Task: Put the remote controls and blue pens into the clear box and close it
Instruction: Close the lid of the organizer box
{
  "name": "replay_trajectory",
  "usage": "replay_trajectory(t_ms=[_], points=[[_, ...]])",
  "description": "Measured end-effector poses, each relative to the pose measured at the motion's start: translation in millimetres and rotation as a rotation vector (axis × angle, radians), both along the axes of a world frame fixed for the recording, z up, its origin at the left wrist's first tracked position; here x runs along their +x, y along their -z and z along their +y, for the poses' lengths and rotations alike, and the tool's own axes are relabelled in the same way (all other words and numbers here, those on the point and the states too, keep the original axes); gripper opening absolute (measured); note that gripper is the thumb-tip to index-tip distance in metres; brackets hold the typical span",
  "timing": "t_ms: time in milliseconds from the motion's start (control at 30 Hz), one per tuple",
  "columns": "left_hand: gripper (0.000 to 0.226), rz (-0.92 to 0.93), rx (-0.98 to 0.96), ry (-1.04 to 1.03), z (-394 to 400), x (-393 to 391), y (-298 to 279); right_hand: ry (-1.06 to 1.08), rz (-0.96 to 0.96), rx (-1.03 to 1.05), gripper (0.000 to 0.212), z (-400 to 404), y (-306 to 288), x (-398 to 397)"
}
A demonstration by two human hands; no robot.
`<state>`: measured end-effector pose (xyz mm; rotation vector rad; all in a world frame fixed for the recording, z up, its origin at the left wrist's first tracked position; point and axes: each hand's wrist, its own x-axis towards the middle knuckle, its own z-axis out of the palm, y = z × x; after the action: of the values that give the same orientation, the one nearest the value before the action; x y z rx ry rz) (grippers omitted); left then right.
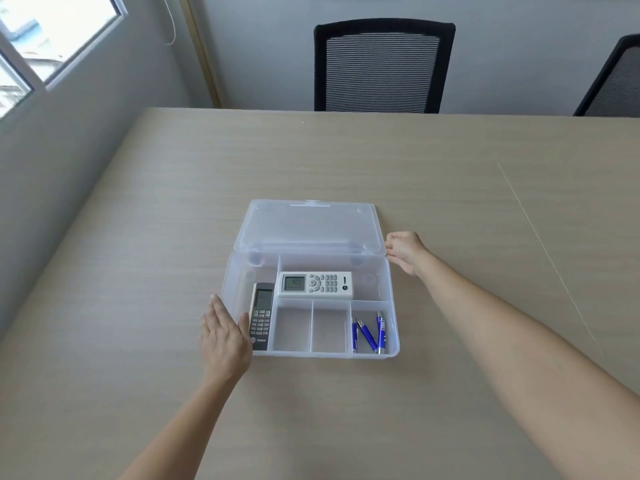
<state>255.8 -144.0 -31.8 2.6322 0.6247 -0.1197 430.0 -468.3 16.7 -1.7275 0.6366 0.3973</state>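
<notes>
My right hand (405, 251), fingers curled, pinches the right corner of the lid (306, 225), which lies open flat behind the clear box (393, 327). Left hand (223, 336), flat and spread, braces the box's left wall. White remote (315, 285), dark remote (261, 320) and blue pens (369, 334) all sit in compartments, mid-frame on the worktop (138, 237). Closing step; next I swing the lid toward me and press the latch.

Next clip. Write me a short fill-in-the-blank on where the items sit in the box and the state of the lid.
1. The lid of the clear box is ____.
2. The blue pens lie in the near-____ compartment.
3. The white remote lies ____ the dark remote in the box.
4. The left hand rests against the box's ____ side.

Missing words: open; right; beside; left
</notes>
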Motion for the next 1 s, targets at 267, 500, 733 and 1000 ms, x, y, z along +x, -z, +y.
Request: replay_trajectory(t_ms=[267,500,733,1000], points=[[0.069,-0.039,0.033,0.001,-6.7,-2.4,-2.4,0.052,0.074,-0.027,0.029,11.6,23.3,31.1],[0.068,-0.037,0.021,-0.018,-11.3,-2.6,-8.4,0.063,-0.103,-0.026,0.047,15.5,-1.0,23.4],[0.07,0.004,-0.101,0.008,-8.1,-4.8,-20.3,0.01,-0.149,0.446,0.066,9.7,-72.6,-29.7],[0.089,0.006,-1.226,-0.407,27.8,-3.5,-56.0,-0.128,0.007,0.47,0.086,1.6,-94.0,-106.9]])
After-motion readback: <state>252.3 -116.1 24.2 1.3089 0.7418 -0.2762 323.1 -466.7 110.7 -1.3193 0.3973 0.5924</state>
